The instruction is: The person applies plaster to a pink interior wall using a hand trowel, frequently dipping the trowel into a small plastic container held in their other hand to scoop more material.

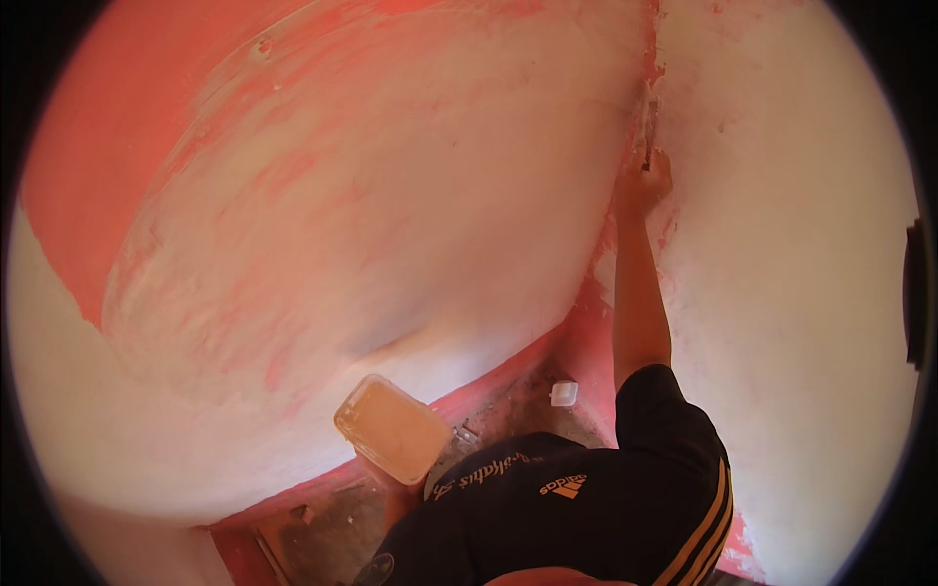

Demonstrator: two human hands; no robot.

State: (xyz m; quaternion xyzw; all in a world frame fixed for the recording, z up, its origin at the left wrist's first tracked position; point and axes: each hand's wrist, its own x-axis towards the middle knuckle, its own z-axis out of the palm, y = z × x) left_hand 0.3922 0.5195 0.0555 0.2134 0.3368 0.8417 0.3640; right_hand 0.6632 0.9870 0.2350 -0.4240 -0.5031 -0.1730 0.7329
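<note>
**Right hand clenched on a scraper in the wall corner, left hand under a plaster tray**

The right hand [645, 184] is closed around the handle of a narrow putty-smeared scraping tool [647, 117], gripping it firmly with the arm stretched up and away from the body. The tool's long axis runs up and down along the inside corner where two walls meet; its blade end points upward, away from the person, and lies in the corner seam itself, touching the wall surface. The handle end is hidden inside the fist, so the exact shape of the tool cannot be made out.

The left hand [403, 496] is low, close to the chest, and mostly hidden; it holds from below a flat rectangular board or tray coated with pale beige putty [393, 428], which tilts with one corner toward the upper left. How the fingers sit on it cannot be seen.

The left-hand wall [371, 195] is patchy white filler over a salmon-red coat, with bare red showing at the top left. The right-hand wall [801, 244] is almost wholly white. A red skirting band [498, 381] runs along the base. On the dusty floor near the corner lies a small white square object [564, 393]. The person wears a black short-sleeved shirt with orange stripes [606, 498].
</note>
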